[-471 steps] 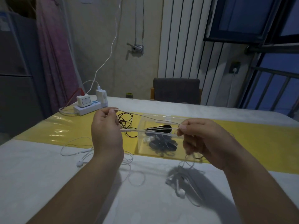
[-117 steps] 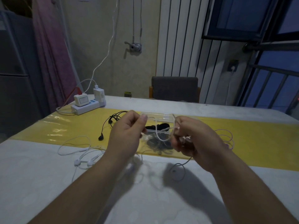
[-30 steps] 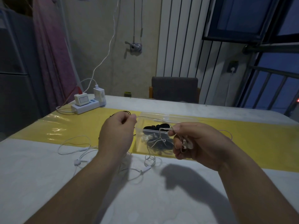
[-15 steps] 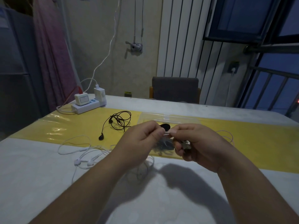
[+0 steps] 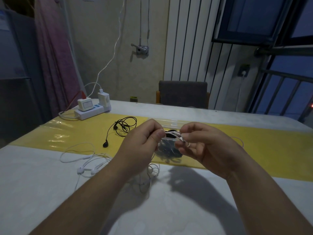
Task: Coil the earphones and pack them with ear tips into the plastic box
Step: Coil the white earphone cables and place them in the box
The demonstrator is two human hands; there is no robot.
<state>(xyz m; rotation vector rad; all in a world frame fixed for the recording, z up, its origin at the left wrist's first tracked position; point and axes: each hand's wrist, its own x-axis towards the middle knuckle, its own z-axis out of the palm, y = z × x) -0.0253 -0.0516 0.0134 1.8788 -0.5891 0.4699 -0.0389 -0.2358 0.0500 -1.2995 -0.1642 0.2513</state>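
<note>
— Winding, mid-step: both hands raised above the table (image 5: 50, 192), just in front of the box (image 5: 166, 123). How far along is this?

— Early, by my judgement. My left hand (image 5: 140, 141) and right hand (image 5: 201, 143) are each pinched shut on one white cord (image 5: 172, 134), a few short strands spanning the gap between my fingertips. The rest of that cord hangs loose to the table below my hands (image 5: 150, 172); it is not yet a finished coil.

— And what is left?

— A second white pair (image 5: 88, 160) lies sprawled on the table to my left, well apart from the box. A black pair (image 5: 122, 128) lies loosely looped on the yellow strip (image 5: 271, 150), near the box. Neither is coiled or packed.

— What is in the box?

— Dark pieces (image 5: 169, 151) show through its clear wall behind my hands; ear tips or another pair, I cannot tell.

— How does the cord look?

— Thin, white, limp; the strands between my fingers lie nearly parallel and taut, the hanging part curls in loose loops.
</note>
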